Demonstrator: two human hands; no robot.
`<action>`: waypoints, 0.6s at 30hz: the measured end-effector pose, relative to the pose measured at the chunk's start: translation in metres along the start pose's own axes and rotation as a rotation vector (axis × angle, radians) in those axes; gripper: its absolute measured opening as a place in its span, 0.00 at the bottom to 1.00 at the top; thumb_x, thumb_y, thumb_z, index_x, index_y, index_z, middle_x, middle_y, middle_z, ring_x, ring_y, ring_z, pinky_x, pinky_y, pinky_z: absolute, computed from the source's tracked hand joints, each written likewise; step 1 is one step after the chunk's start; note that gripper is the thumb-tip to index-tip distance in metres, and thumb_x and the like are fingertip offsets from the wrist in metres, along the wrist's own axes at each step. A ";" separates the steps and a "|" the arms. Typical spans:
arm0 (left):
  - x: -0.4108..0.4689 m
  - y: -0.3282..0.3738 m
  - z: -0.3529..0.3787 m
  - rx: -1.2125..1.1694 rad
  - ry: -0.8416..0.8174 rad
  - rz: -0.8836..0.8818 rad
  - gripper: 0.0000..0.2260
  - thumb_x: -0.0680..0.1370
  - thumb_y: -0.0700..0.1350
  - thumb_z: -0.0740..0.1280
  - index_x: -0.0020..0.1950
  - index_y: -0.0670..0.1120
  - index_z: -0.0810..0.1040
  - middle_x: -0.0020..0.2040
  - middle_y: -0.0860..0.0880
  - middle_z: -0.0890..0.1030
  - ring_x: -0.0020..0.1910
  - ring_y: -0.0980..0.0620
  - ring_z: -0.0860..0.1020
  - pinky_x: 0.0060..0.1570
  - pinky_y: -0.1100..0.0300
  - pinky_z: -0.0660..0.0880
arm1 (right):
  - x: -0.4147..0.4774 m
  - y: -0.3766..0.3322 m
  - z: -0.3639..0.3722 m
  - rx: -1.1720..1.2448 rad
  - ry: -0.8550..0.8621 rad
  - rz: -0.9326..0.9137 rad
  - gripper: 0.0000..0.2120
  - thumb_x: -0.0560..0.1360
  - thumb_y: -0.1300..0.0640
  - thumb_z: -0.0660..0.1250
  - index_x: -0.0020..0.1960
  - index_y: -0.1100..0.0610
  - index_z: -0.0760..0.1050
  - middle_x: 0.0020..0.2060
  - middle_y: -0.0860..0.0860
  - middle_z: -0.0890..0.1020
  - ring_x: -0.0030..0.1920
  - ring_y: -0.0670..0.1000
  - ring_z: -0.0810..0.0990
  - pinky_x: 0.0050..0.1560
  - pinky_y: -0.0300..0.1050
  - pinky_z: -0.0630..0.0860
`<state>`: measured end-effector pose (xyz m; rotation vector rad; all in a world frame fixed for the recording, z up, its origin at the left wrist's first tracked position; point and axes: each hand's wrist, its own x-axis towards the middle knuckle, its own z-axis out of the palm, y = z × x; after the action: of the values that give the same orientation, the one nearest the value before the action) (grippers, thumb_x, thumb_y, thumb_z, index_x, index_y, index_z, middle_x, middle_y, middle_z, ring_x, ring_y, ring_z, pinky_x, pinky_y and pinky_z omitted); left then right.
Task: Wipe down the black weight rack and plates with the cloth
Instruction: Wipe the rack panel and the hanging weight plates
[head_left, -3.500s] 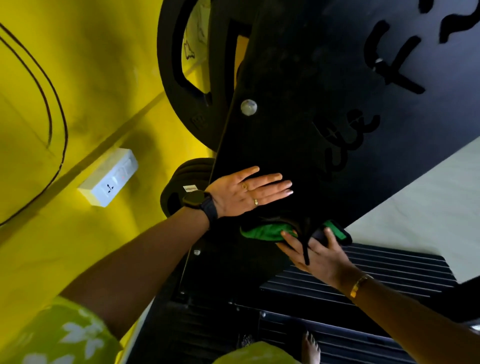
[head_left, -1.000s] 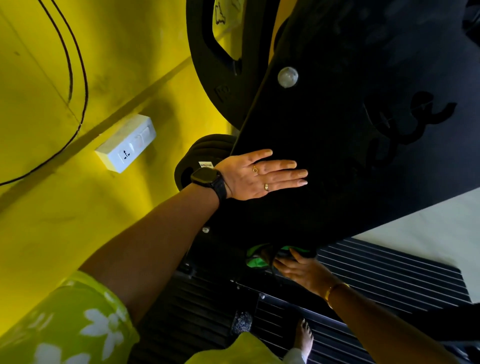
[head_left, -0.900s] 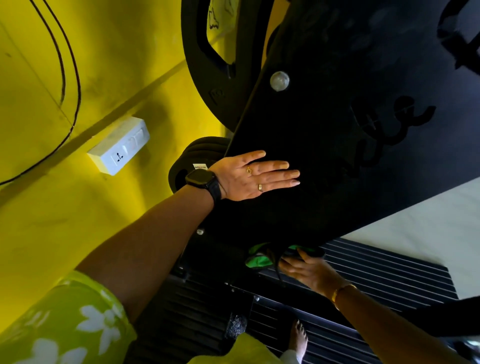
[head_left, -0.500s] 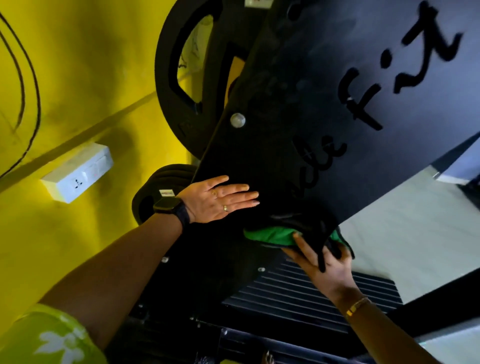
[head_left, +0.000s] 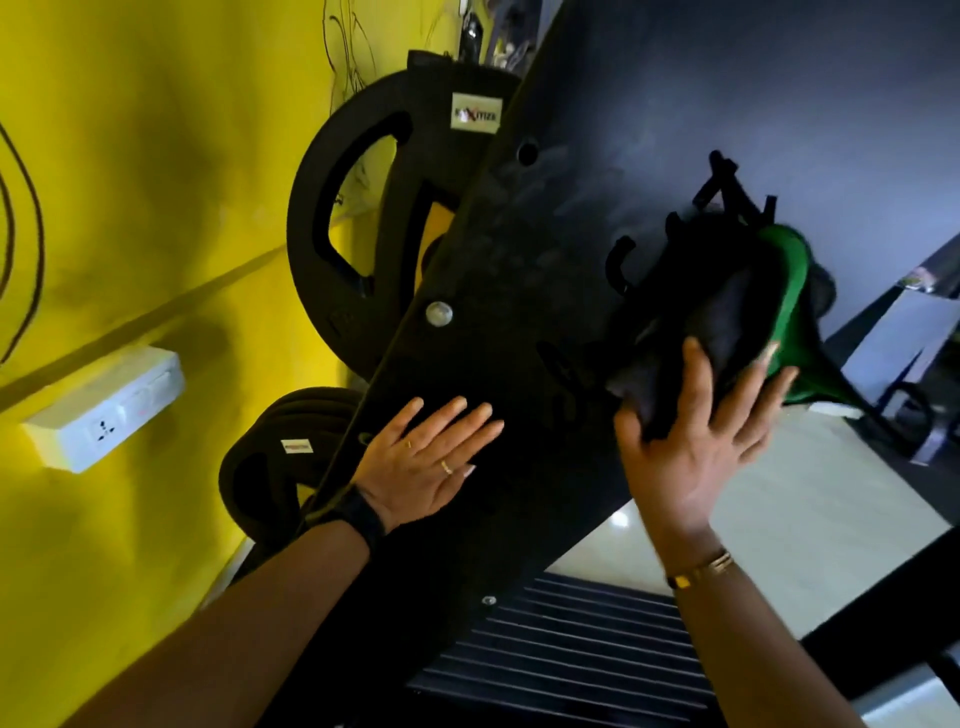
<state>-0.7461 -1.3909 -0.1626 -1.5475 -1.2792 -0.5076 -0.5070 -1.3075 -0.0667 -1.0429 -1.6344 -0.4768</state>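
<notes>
Socket box (head_left: 104, 415) sits on the yellow wall (head_left: 156, 156) at far left. Right of it, a large black plate (head_left: 363, 234) hangs above a smaller stack of plates (head_left: 270, 467), both behind the tilted rack panel (head_left: 571, 208). The left hand (head_left: 421, 467) lies flat on the panel's lower part, fingers straight, holding nothing. Further right, the right hand (head_left: 691, 447) presses the black-and-green cloth (head_left: 727, 301) against the panel, fingers spread over the bunched fabric.

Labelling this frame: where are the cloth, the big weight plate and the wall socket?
cloth (head_left: 792, 291): head view, green edge.
big weight plate (head_left: 441, 161): head view, below its label.
wall socket (head_left: 104, 415): head view, front face.
</notes>
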 end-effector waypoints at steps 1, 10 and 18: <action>0.009 0.001 -0.003 -0.012 0.029 -0.071 0.25 0.83 0.52 0.49 0.80 0.51 0.50 0.75 0.51 0.62 0.75 0.51 0.56 0.76 0.51 0.46 | -0.012 -0.004 0.004 0.021 -0.014 0.034 0.35 0.67 0.43 0.63 0.73 0.43 0.58 0.74 0.65 0.60 0.74 0.68 0.53 0.68 0.62 0.58; 0.050 0.002 -0.004 -0.037 0.122 -0.313 0.26 0.84 0.52 0.48 0.80 0.47 0.48 0.80 0.49 0.52 0.78 0.52 0.52 0.76 0.52 0.46 | 0.004 -0.049 -0.003 0.057 -0.134 -0.463 0.28 0.68 0.48 0.62 0.68 0.47 0.66 0.71 0.57 0.62 0.62 0.63 0.63 0.47 0.62 0.77; 0.027 0.025 0.000 -0.101 -0.013 -0.454 0.21 0.84 0.51 0.45 0.63 0.39 0.70 0.62 0.38 0.77 0.66 0.41 0.67 0.75 0.49 0.46 | 0.042 -0.100 0.007 0.101 -0.180 -0.872 0.19 0.77 0.46 0.61 0.67 0.44 0.74 0.75 0.48 0.64 0.65 0.62 0.72 0.67 0.64 0.55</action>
<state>-0.7145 -1.3762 -0.1513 -1.3396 -1.6450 -0.8606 -0.5945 -1.3393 -0.0103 -0.2487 -2.2175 -0.8680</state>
